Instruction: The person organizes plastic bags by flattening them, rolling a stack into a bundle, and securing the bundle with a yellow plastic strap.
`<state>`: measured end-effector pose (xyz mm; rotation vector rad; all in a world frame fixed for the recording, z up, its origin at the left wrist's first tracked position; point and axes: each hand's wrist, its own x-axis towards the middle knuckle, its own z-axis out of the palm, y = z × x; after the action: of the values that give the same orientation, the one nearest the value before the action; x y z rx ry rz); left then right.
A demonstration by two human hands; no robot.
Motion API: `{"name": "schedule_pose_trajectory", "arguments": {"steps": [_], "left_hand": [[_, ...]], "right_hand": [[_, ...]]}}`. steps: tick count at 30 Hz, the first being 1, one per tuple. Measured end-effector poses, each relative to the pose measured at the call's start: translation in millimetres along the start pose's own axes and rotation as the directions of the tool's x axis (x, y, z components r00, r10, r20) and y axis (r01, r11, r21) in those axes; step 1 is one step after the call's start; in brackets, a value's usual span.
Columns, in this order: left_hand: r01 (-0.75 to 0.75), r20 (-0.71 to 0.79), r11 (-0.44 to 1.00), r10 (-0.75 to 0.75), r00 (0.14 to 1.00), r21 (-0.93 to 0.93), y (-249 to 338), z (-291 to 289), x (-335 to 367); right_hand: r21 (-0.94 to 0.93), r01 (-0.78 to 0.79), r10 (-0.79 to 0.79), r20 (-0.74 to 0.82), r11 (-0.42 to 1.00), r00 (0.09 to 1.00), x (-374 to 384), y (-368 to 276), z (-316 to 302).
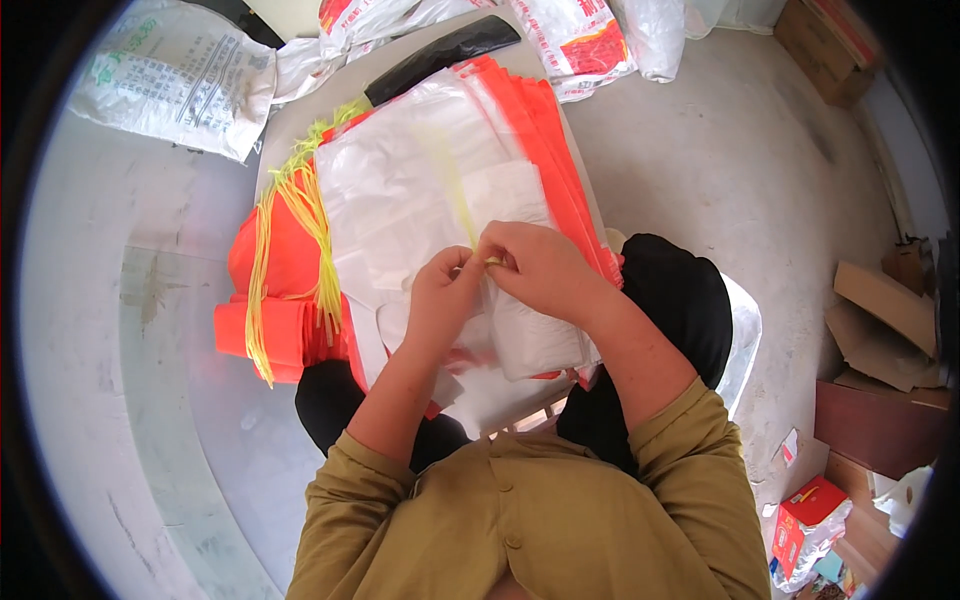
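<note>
My left hand (443, 297) and my right hand (540, 265) meet over the middle of the stack, fingertips pinched close together. Between them runs a thin yellow cord (457, 200), its far stretch blurred as it extends away from me. Beneath lies a clear plastic bag (385, 190) on a thick stack of red sheets (560, 150), which look like fabric or bags. A folded white piece (535, 345) rests under my right wrist. Whether the cord is knotted is hidden by my fingers.
A bundle of yellow cords (325, 245) hangs over the stack's left side, above folded red material (265, 330). A black roll (445, 55) lies at the far edge. White sacks (190, 80) stand behind; cardboard boxes (885, 330) sit on the floor at right.
</note>
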<state>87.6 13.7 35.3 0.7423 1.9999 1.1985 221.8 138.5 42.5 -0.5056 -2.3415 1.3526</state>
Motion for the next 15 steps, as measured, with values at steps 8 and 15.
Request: {"name": "schedule_pose_trajectory", "arguments": {"steps": [8,15], "left_hand": [[-0.481,0.054,0.656,0.559,0.827,0.581,-5.2,0.7,-13.6],[-0.254,-0.068,0.931,0.281,0.957,0.262,-13.1,1.6,-17.2]], "right_hand": [[-0.187,0.286,-0.323,-0.211,0.940,0.923,2.1,16.3,18.2],[-0.115,0.257,-0.273,-0.161,0.960,0.949,0.7,17.7,15.3]]}}
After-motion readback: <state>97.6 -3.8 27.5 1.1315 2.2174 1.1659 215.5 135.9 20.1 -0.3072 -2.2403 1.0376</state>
